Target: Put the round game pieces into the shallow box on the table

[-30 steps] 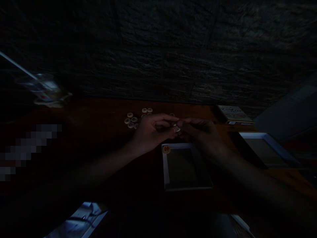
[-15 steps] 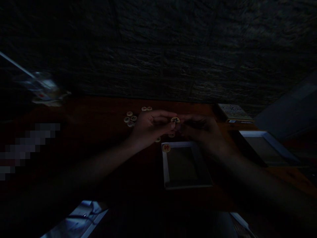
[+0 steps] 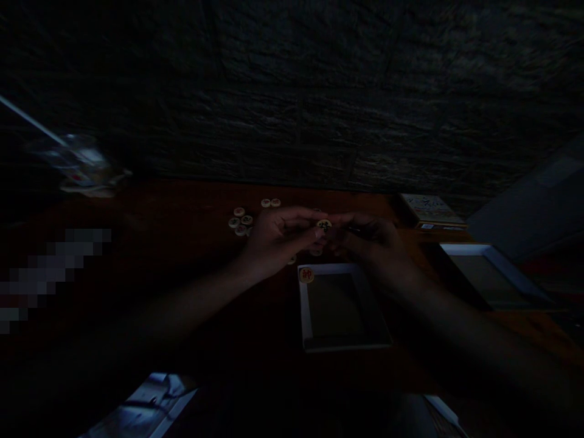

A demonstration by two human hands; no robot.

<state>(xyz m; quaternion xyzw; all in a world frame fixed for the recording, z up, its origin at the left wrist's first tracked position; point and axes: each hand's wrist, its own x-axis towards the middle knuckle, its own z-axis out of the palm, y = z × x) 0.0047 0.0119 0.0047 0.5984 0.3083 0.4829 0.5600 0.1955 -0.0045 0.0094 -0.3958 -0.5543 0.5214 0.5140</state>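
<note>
Between my two hands, just beyond the near box tray, is a round game piece [image 3: 324, 225] with a dark character. My left hand [image 3: 285, 234] pinches it from the left, thumb in front. My right hand [image 3: 365, 236] has its fingertips on the piece's right side. A piece with a red character [image 3: 306, 275] sits in the far left corner of the open box tray [image 3: 305, 316]. Several more round pieces [image 3: 240, 222] lie on the table left of my left hand, two more [image 3: 271, 202] beyond it, and others are partly hidden under my hands.
A dark wooden table [image 3: 182, 213] meets a stone wall [image 3: 296, 115]. At the right are a flat printed box [image 3: 431, 208] and a second shallow tray [image 3: 515, 274]. A clear plastic cup or bag [image 3: 86, 161] stands at the far left.
The held piece has tilted a little, so its character shows less fully between my fingertips. Both hands have hardly moved, and the view has shifted very slightly.
</note>
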